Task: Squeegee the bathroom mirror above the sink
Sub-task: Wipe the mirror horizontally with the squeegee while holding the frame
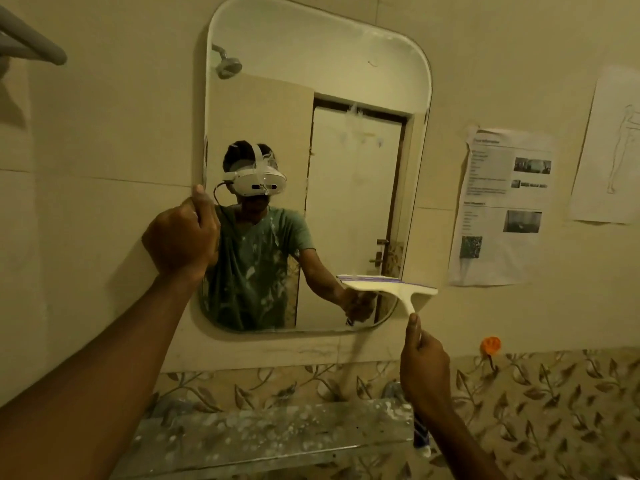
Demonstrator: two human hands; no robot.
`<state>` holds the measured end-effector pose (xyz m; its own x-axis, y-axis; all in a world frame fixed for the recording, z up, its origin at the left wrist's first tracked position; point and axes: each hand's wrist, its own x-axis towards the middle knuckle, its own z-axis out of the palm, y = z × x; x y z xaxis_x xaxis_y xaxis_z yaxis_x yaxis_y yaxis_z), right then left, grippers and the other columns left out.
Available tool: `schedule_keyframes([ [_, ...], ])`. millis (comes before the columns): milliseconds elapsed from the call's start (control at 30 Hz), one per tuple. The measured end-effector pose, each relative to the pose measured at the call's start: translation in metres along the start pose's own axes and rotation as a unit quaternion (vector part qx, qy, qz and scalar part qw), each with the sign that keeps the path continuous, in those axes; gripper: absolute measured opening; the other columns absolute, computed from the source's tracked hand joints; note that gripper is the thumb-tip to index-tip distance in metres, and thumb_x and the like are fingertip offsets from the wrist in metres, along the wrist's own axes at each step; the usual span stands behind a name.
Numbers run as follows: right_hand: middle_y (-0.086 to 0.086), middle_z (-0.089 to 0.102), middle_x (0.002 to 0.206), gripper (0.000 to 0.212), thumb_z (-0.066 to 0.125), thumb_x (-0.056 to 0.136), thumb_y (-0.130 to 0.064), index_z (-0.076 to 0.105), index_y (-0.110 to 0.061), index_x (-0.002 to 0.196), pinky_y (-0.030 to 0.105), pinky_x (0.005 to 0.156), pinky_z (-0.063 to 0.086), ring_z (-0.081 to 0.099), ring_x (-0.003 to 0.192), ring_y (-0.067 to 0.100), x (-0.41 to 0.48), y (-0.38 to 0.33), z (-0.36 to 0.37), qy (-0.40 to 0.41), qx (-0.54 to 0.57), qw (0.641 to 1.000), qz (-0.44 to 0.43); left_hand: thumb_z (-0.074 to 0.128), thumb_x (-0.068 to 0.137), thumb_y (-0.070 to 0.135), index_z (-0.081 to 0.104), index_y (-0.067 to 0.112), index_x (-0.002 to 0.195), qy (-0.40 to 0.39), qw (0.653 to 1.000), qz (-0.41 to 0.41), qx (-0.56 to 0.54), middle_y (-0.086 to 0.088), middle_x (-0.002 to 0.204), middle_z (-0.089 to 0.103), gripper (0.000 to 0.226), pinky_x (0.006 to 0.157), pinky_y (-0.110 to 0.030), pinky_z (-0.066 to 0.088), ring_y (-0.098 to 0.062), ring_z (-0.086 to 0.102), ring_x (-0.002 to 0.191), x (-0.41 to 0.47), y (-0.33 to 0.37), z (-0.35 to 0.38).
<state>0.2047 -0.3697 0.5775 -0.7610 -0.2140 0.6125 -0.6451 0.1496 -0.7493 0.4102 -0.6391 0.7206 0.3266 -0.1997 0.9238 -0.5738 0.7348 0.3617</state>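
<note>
A tall mirror [346, 64] with rounded corners hangs on the tiled wall. My left hand [181, 235] grips its left edge at mid height, thumb up along the rim. My right hand [424, 367] is closed on the handle of a cream squeegee [391, 287]. The squeegee's blade lies level against the glass at the mirror's lower right, its right end past the mirror's edge. White streaks and splashes mark the lower left of the glass.
A speckled shelf [277, 434] runs below the mirror. Printed sheets [502, 206] are stuck to the wall on the right, with an orange hook [490, 346] below them. A grey rail [31, 43] juts out at the upper left.
</note>
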Motion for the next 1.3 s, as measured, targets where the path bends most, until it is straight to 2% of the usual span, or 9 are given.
schedule_keyframes([
  [167,0.000,0.046,0.050,0.060,0.027,0.098,-0.060,0.047,-0.016,0.063,0.031,0.037,0.044,0.044,0.039,0.014,0.042,-0.038,-0.019,-0.001,0.042,0.998,-0.044,0.032,0.104,0.038,0.063,0.003,0.062,-0.010,0.999,-0.034,-0.023,-0.013,0.047,0.051,0.063,0.047,-0.025,0.030,-0.019,0.039,0.043,0.000,-0.006,0.006],
  [300,-0.001,0.051,0.051,0.060,0.027,0.096,-0.064,0.051,-0.018,0.064,0.026,0.030,0.044,0.049,0.037,0.013,0.075,-0.069,-0.019,0.019,0.069,0.996,-0.056,0.035,0.104,0.035,0.063,0.004,0.061,0.006,1.000,-0.025,-0.018,-0.013,0.047,0.053,0.060,0.048,-0.025,0.029,-0.017,0.037,0.043,0.001,-0.010,0.009],
  [500,0.001,0.049,0.047,0.069,0.021,0.090,-0.068,0.050,-0.014,0.057,0.027,0.043,0.037,0.046,0.041,0.015,-0.006,0.008,0.011,0.008,0.019,1.000,0.013,0.034,0.104,0.035,0.059,0.005,0.058,0.019,1.000,-0.018,-0.014,-0.003,0.047,0.039,0.060,0.047,-0.024,0.026,-0.018,0.036,0.040,-0.001,-0.011,0.013],
  [600,0.007,0.052,0.048,0.071,0.022,0.090,-0.066,0.052,-0.011,0.057,0.030,0.047,0.041,0.052,0.045,0.022,-0.027,0.026,0.010,0.002,-0.002,0.998,0.060,0.031,0.104,0.038,0.061,0.004,0.060,0.019,0.999,-0.025,-0.016,-0.008,0.047,0.046,0.063,0.048,-0.024,0.027,-0.018,0.037,0.041,-0.003,-0.011,0.013],
  [733,-0.002,0.045,0.048,0.064,0.026,0.092,-0.066,0.049,-0.015,0.061,0.030,0.043,0.037,0.042,0.040,0.011,-0.001,-0.010,-0.001,0.008,0.059,0.998,-0.005,0.032,0.104,0.037,0.063,0.003,0.063,0.010,1.000,-0.016,-0.016,-0.016,0.049,0.056,0.062,0.048,-0.026,0.028,-0.018,0.037,0.044,-0.001,-0.012,0.010],
  [900,-0.001,0.054,0.052,0.058,0.027,0.097,-0.063,0.054,-0.022,0.064,0.034,0.043,0.052,0.054,0.044,0.019,0.062,-0.059,-0.009,0.038,0.078,0.996,-0.038,0.035,0.104,0.034,0.062,0.003,0.062,0.020,1.000,-0.012,-0.020,-0.014,0.048,0.055,0.059,0.049,-0.024,0.027,-0.016,0.036,0.043,-0.002,-0.011,0.010],
  [1067,-0.006,0.044,0.045,0.065,0.024,0.094,-0.068,0.046,-0.019,0.056,0.023,0.041,0.033,0.042,0.036,0.005,0.007,-0.003,0.014,0.044,0.028,0.999,-0.015,0.035,0.104,0.034,0.062,0.003,0.062,0.015,0.999,-0.019,-0.021,-0.014,0.049,0.056,0.058,0.049,-0.024,0.026,-0.016,0.036,0.044,-0.002,-0.010,0.010],
  [1233,0.006,0.049,0.046,0.070,0.023,0.095,-0.062,0.048,-0.011,0.054,0.032,0.046,0.039,0.050,0.044,0.020,-0.042,0.035,0.019,0.001,0.007,1.000,0.026,0.036,0.103,0.031,0.063,0.002,0.064,0.008,0.999,-0.022,-0.030,-0.015,0.051,0.059,0.056,0.049,-0.024,0.027,-0.015,0.037,0.044,-0.002,-0.008,0.007],
  [1300,0.000,0.045,0.046,0.065,0.025,0.094,-0.063,0.045,-0.016,0.054,0.027,0.043,0.033,0.044,0.040,0.010,-0.032,0.023,0.012,0.002,0.026,1.000,0.012,0.037,0.103,0.031,0.064,0.001,0.064,0.005,0.999,-0.019,-0.027,-0.016,0.051,0.059,0.056,0.049,-0.024,0.025,-0.015,0.037,0.045,-0.001,-0.007,0.006],
])
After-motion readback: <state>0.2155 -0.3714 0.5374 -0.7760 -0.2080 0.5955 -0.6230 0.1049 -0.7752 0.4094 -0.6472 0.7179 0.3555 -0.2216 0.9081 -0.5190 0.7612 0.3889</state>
